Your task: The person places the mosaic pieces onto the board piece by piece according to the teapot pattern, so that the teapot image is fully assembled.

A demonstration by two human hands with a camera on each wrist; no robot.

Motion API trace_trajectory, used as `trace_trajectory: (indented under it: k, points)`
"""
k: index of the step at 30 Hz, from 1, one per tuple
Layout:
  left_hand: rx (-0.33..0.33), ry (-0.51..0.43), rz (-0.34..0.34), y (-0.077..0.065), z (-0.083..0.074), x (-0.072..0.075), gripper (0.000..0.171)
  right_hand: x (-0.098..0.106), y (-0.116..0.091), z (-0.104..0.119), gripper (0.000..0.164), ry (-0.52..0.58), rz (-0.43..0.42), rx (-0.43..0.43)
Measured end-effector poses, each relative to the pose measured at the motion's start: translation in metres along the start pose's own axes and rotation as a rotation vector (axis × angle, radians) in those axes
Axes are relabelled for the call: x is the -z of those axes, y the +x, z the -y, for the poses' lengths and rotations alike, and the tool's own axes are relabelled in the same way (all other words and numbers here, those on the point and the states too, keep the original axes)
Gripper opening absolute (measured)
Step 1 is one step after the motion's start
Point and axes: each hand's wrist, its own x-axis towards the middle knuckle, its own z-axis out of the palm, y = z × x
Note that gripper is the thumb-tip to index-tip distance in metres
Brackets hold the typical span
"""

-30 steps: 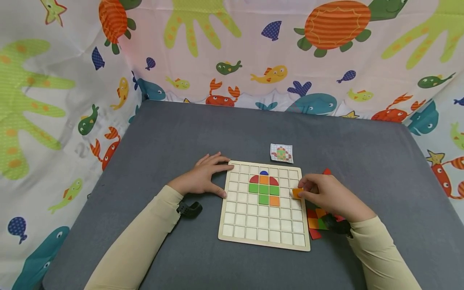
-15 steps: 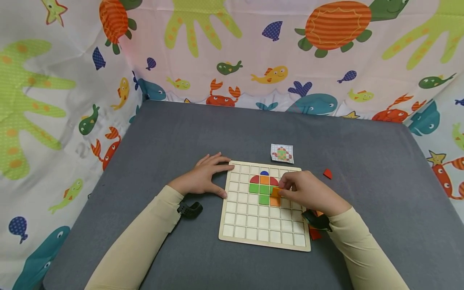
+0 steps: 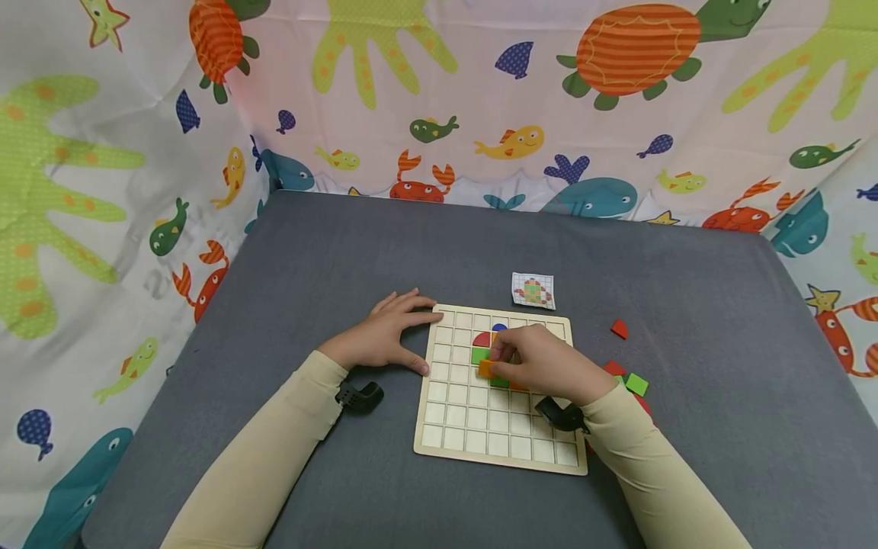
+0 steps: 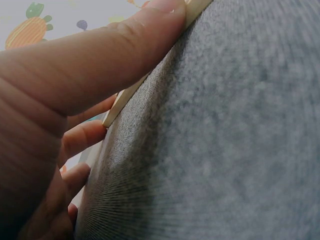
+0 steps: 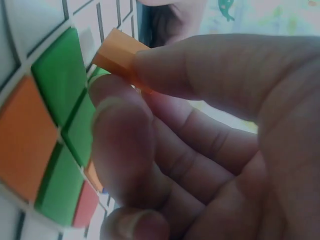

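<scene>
Now the right hand (image 3: 545,362), fingers (image 5: 125,145) pinching an orange tile (image 3: 485,369), has moved left, seemingly just above the board (image 3: 475,420)

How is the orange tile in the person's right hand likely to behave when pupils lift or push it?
The orange tile is probably stiff: its edges look straight, without visible bend, in the right hand's pinch. It is likely light, being far smaller than that hand. Its flat faces suggest it would slide rather than roll.
</scene>
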Motion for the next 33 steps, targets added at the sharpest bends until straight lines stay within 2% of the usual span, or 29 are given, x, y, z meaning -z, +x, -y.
trace_trajectory:
  k: [11, 33]
  points:
    - [-0.005, 0.001, -0.004, 0.000, 0.001, -0.001, 0.095, -0.012, 0.007, -0.003, 0.009, 0.044, 0.024, 0.040]
    - [0.004, 0.003, -0.010, 0.002, 0.002, -0.002, 0.096, -0.020, 0.007, -0.006, 0.011, 0.041, 0.011, 0.044]
